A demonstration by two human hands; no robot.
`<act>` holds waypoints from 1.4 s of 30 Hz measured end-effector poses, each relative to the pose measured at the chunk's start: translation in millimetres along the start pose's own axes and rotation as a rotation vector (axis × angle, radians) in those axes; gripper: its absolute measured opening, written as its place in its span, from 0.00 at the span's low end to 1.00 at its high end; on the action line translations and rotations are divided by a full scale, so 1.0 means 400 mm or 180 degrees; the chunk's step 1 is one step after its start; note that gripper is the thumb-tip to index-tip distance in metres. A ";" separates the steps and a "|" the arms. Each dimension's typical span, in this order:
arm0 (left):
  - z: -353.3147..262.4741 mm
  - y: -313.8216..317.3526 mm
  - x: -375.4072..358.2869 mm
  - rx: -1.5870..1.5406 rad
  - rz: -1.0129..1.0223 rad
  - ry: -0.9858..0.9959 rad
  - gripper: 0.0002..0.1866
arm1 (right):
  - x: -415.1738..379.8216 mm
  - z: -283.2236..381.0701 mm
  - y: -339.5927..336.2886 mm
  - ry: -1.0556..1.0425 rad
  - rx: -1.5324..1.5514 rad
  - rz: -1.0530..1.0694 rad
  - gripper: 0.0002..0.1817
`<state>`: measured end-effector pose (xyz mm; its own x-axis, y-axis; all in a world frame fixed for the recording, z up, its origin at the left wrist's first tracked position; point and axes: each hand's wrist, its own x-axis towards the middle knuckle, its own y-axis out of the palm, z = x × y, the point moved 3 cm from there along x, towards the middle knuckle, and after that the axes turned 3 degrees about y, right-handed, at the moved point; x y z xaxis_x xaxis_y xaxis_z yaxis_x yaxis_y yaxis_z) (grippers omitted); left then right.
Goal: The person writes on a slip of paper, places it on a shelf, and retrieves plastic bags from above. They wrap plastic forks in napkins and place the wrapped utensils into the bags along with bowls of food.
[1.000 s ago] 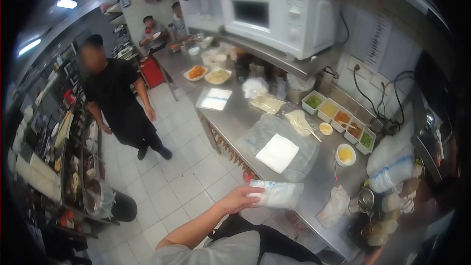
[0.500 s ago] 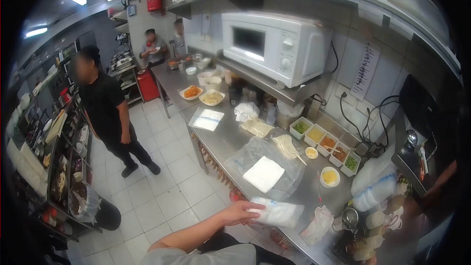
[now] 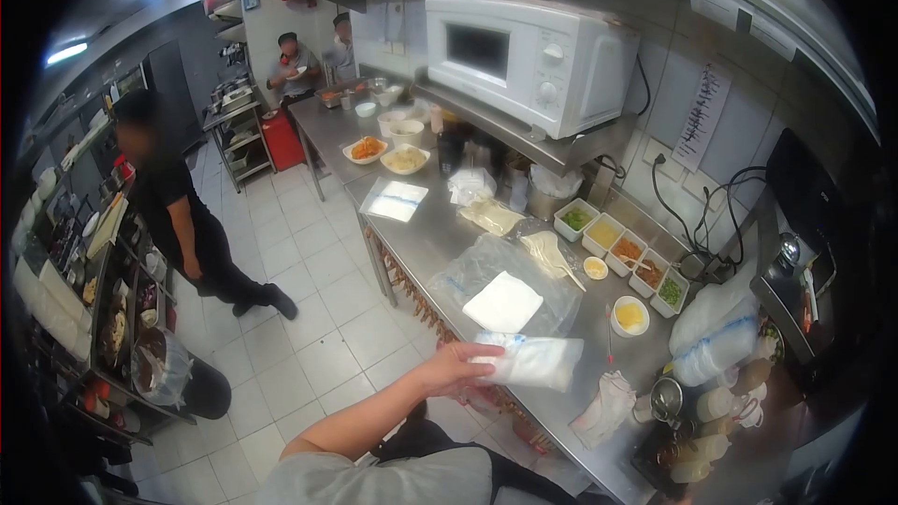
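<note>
Head view, reckoned from the white square [image 3: 503, 302] on the steel table [image 3: 561, 413]. Left hand [image 3: 454, 369]: one, bare, fingers and thumb clamped on the near-left end of a white packet [image 3: 538, 362], wrapped in clear plastic with blue print. Packet: one, held just on the wearer's side of the square, at the table's front edge; whether it touched the table could not be told. Its long axis ran rightward from the grip, roughly across the square's near side, the free end pointing away from the fingers. Right hand: not seen, its grip unknown; the left was the only one at the packet. Under the square: one crumpled clear plastic sheet [image 3: 454, 285]. Left of and beyond it: one flat wrapped packet [image 3: 395, 200]. Right of it: one bowl of yellow food [image 3: 630, 316]; beyond that bowl, a row of food containers [image 3: 624, 252]. Nearer and to the right: one crumpled white wrapper [image 3: 603, 410]. Farther off, left: one person in dark clothes [image 3: 187, 210], standing on the tiled floor.
</note>
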<state>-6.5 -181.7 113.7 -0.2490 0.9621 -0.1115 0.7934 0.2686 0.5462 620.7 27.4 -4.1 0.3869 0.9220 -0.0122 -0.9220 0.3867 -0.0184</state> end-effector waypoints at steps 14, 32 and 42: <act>-0.181 -0.045 -0.020 0.2388 -0.1115 0.2065 0.17 | -0.539 0.429 0.720 -0.0472 0.0763 0.3003 0.35; -0.409 -0.394 -0.274 0.2930 -0.2075 0.2347 0.15 | -1.252 0.377 1.495 0.0113 0.0800 0.4308 0.18; -0.414 -0.539 -0.308 0.2069 -0.2370 0.2588 0.18 | -1.433 0.351 1.573 0.1874 0.1551 0.4384 0.18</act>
<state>-238.7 -366.1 147.0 -0.8319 0.3261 0.4490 0.3837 0.9225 0.0410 -183.1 -255.2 131.9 -0.8765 0.4658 -0.1214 -0.4266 -0.6349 0.6441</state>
